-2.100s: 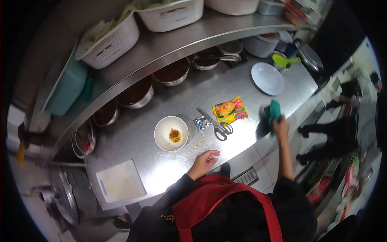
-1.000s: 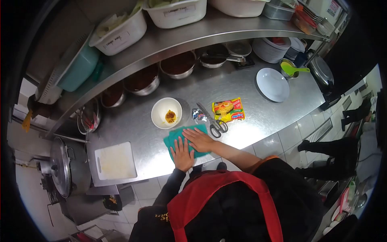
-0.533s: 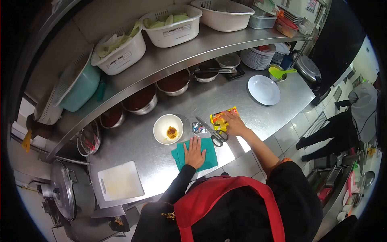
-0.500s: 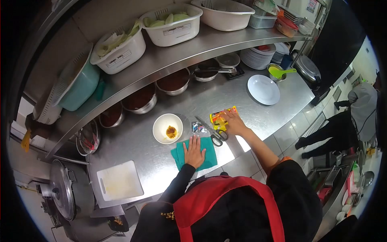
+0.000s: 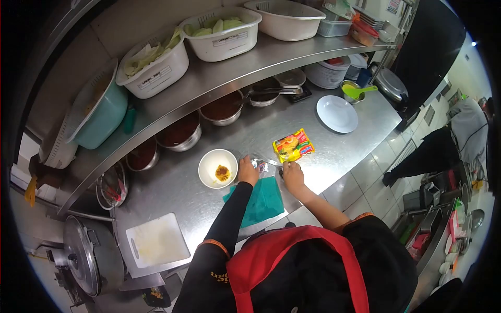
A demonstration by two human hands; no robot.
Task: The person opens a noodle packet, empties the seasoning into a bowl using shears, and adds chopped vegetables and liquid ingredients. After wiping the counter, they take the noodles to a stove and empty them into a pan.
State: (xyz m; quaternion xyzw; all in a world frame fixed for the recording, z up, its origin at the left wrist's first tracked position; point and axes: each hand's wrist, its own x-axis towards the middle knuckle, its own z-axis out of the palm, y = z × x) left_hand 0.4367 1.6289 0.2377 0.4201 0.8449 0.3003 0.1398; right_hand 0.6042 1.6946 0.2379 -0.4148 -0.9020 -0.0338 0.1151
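My left hand (image 5: 248,172) is closed at the edge of a small clear and silvery sachet (image 5: 262,166), just right of a white bowl (image 5: 209,176) with brown and yellow seasoning in it. The fingers of my right hand (image 5: 293,177) are wrapped round the dark handles of the scissors (image 5: 270,160), whose blades point left toward the sachet. Most of the handles are hidden under that hand. A yellow and red noodle packet (image 5: 294,146) lies flat beyond my right hand. The folded green cloth (image 5: 262,202) rests on the counter below both hands.
A white cutting board (image 5: 157,240) lies at the counter's left end, a white plate (image 5: 337,114) at the right. Metal bowls of red sauce (image 5: 178,136) stand under the shelf (image 5: 209,73), which carries several tubs (image 5: 222,39). A co-worker (image 5: 464,128) stands at far right.
My left hand has moved off the green cloth up to the sachet. My right hand has left the noodle packet and come down onto the scissors' handles.
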